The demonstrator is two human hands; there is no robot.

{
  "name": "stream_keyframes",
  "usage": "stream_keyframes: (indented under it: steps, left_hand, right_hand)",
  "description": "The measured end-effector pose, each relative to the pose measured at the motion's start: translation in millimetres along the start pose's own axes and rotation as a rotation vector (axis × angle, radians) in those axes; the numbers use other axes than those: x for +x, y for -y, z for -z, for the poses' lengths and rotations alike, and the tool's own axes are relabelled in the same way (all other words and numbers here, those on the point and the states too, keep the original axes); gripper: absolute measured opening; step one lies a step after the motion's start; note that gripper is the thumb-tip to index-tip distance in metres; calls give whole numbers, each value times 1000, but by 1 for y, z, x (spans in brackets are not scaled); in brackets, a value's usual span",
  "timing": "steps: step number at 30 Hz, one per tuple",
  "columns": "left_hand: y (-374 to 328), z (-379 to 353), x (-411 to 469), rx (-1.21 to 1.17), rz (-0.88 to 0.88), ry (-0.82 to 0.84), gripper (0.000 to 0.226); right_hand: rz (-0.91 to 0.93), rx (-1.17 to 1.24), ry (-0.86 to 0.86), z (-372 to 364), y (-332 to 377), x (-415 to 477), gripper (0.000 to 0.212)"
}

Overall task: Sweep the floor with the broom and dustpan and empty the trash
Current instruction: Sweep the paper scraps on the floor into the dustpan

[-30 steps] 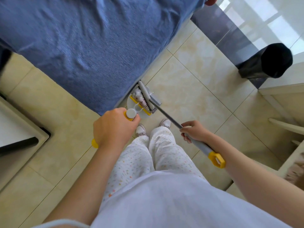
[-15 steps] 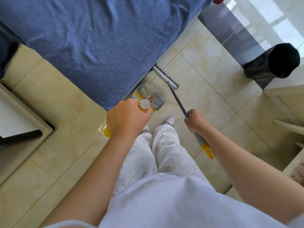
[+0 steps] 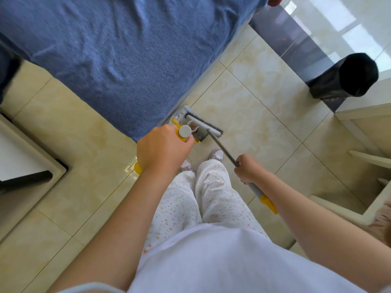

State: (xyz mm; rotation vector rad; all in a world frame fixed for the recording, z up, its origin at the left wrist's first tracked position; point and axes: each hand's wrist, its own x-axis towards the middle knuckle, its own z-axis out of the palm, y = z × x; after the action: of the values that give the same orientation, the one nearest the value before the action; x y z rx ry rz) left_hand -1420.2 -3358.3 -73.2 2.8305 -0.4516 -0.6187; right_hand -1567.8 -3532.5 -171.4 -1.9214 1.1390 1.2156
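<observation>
My left hand (image 3: 163,151) grips the yellow-and-white top of the dustpan handle (image 3: 184,132). The grey dustpan (image 3: 197,135) with a yellow comb edge sits on the floor by the bed corner, with scraps inside. My right hand (image 3: 247,170) holds the grey broom shaft (image 3: 222,148) just above its yellow end grip (image 3: 267,203). The broom head (image 3: 204,123) lies across the dustpan mouth, bristles facing right.
A bed with a blue cover (image 3: 118,51) fills the upper left. A bin lined with a black bag (image 3: 347,78) stands at the upper right by a dark floor strip. Pale furniture (image 3: 364,127) is on the right and a white cabinet (image 3: 25,159) on the left. My feet (image 3: 215,154) stand just behind the dustpan.
The broom head swung out to the right of the dustpan, then came back against its mouth. My left hand stayed on the dustpan handle.
</observation>
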Motion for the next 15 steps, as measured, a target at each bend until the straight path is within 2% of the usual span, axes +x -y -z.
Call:
stream_keyframes:
  steps: [8, 15]
  left_hand:
    - [5, 1, -8, 6, 26, 16, 40]
    - [-27, -4, -13, 92, -155, 56, 45]
  right_hand:
    - [-33, 288, 6, -2, -40, -40, 22]
    - [-115, 560, -11, 1, -69, -42, 21]
